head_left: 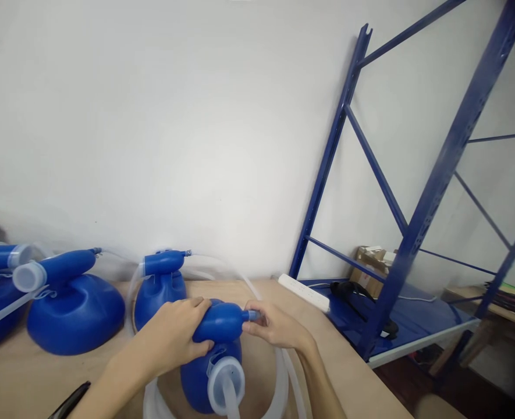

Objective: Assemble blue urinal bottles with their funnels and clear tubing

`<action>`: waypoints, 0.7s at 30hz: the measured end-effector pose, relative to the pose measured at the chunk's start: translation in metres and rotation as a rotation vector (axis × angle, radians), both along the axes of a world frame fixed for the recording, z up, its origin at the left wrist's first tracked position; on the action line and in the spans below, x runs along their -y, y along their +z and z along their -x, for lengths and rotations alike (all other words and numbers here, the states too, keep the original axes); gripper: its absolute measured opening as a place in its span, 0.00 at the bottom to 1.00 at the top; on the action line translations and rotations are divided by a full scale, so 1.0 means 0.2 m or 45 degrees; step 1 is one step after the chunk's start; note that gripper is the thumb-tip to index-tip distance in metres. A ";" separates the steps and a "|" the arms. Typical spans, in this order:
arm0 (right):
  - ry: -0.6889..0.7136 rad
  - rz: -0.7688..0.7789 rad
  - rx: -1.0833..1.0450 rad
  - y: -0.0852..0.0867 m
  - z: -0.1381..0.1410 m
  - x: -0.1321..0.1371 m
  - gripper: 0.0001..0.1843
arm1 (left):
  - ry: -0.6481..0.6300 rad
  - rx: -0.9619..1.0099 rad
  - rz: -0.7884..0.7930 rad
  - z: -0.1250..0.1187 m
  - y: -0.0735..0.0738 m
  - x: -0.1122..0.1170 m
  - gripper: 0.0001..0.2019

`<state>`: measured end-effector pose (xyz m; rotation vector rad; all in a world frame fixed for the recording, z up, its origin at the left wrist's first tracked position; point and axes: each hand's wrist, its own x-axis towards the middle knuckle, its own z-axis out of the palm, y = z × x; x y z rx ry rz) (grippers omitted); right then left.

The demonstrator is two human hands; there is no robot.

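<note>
In the head view, my left hand [172, 331] is wrapped around a blue cylinder [221, 323] that lies across the top of a rounded blue plastic container [192, 381]. My right hand [281, 327] pinches a small clear connector [252, 315] at the cylinder's narrow right end. Its fingertips partly cover the connector. Below the cylinder, a translucent white round cap [214, 389] with a tube coming out of it faces me. Pale flexible tubing [279, 387] curves around both sides of the container. My left palm's contact is hidden.
Several similar blue containers [76, 314] with cylinders and tubes stand on the wooden table [348, 372] at the left and back. A white power strip [304, 293] lies at the right edge. Beyond it, a blue metal rack [432, 201] holds a cardboard box [366, 273] and black item.
</note>
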<state>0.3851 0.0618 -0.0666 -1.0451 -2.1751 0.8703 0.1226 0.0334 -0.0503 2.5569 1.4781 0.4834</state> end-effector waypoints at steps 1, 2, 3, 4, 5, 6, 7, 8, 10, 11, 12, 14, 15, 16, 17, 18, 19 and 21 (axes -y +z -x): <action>0.002 0.012 -0.016 -0.01 0.00 -0.01 0.21 | -0.036 -0.020 -0.021 -0.02 0.00 -0.01 0.23; -0.003 0.021 -0.035 -0.02 0.00 -0.01 0.23 | -0.049 -0.036 -0.040 -0.05 -0.01 -0.02 0.24; -0.014 0.026 -0.057 -0.04 0.00 -0.02 0.25 | -0.046 -0.049 -0.060 -0.07 -0.02 -0.03 0.24; -0.028 0.031 -0.079 -0.06 0.01 -0.03 0.26 | -0.040 -0.059 -0.078 -0.08 -0.03 -0.04 0.24; -0.044 0.035 -0.101 -0.08 0.01 -0.04 0.28 | -0.035 -0.063 -0.092 -0.09 -0.04 -0.05 0.24; -0.059 0.038 -0.124 -0.09 0.02 -0.05 0.29 | -0.037 -0.057 -0.102 -0.09 -0.05 -0.06 0.24; -0.074 0.038 -0.149 -0.11 0.03 -0.05 0.30 | -0.046 -0.046 -0.106 -0.09 -0.07 -0.07 0.25; -0.089 0.036 -0.173 -0.12 0.03 -0.05 0.31 | -0.053 -0.034 -0.109 -0.08 -0.08 -0.08 0.25; -0.117 0.029 -0.220 -0.15 0.05 -0.05 0.33 | -0.054 -0.020 -0.115 -0.06 -0.08 -0.10 0.26; -0.130 0.025 -0.244 -0.16 0.06 -0.05 0.33 | -0.048 -0.018 -0.121 -0.06 -0.09 -0.10 0.26; -0.144 0.021 -0.268 -0.17 0.06 -0.05 0.33 | -0.035 -0.017 -0.127 -0.05 -0.08 -0.11 0.26; -0.175 0.011 -0.315 -0.18 0.08 -0.05 0.33 | 0.005 -0.017 -0.135 -0.05 -0.08 -0.11 0.25; -0.190 0.003 -0.336 -0.19 0.08 -0.05 0.33 | 0.026 -0.014 -0.138 -0.05 -0.08 -0.10 0.25; -0.207 -0.007 -0.352 -0.19 0.09 -0.05 0.32 | 0.044 -0.008 -0.140 -0.05 -0.07 -0.10 0.24; -0.224 -0.019 -0.365 -0.20 0.09 -0.06 0.32 | 0.057 0.001 -0.142 -0.06 -0.07 -0.10 0.24; -0.244 -0.033 -0.374 -0.21 0.10 -0.06 0.31 | 0.066 0.013 -0.144 -0.06 -0.08 -0.10 0.23; -0.271 -0.052 -0.384 -0.21 0.10 -0.07 0.31 | 0.079 0.027 -0.146 -0.07 -0.08 -0.09 0.23; -0.353 -0.105 -0.407 -0.23 0.10 -0.09 0.32 | 0.125 0.065 -0.152 -0.07 -0.09 -0.09 0.23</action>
